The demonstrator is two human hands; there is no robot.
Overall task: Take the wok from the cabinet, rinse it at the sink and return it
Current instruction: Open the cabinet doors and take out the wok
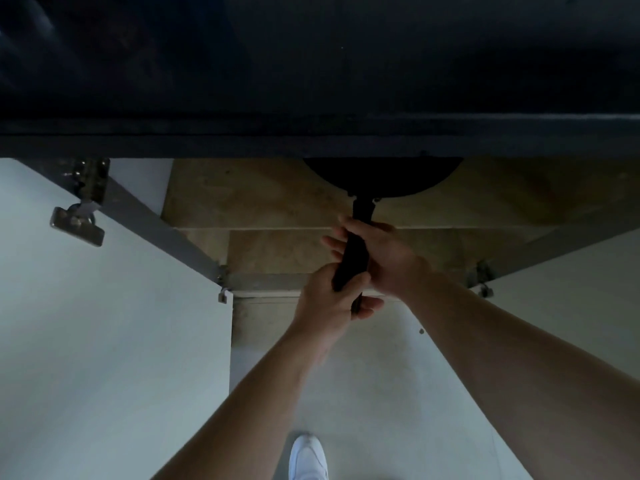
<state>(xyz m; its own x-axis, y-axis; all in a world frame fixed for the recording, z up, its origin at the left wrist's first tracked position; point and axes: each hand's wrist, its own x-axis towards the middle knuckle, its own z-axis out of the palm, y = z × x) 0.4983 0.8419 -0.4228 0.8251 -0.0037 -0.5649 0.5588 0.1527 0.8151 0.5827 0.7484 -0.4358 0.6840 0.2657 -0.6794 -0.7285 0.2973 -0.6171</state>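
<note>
I am looking straight down past the dark front edge of the desk (311, 133) into the open cabinet (263, 202) below it. The wok (381, 178) is inside the cabinet, over the pale wooden shelf (485, 202). Only the near curve of its black bowl shows, since the rest is hidden under the desk edge. I cannot tell whether it rests on the shelf or hangs just above it. Its long black handle (353, 258) points out of the cabinet toward me.

Both of my grips are on that handle. My right grip (384, 254) is wrapped round the part nearer the bowl, with the fingertips showing on the handle's left side. My left grip (329, 303) is closed round the near end, thumb over the top and fingers curled beneath. The two grips sit one just behind the other, close to touching.

The left door (86, 323) and the right door (588, 271) both stand swung open toward me. A metal hinge (78, 220) sticks out near the top of the left door. Below my forearms is the pale floor (381, 393), and one white shoe (308, 459) shows at the bottom edge.
</note>
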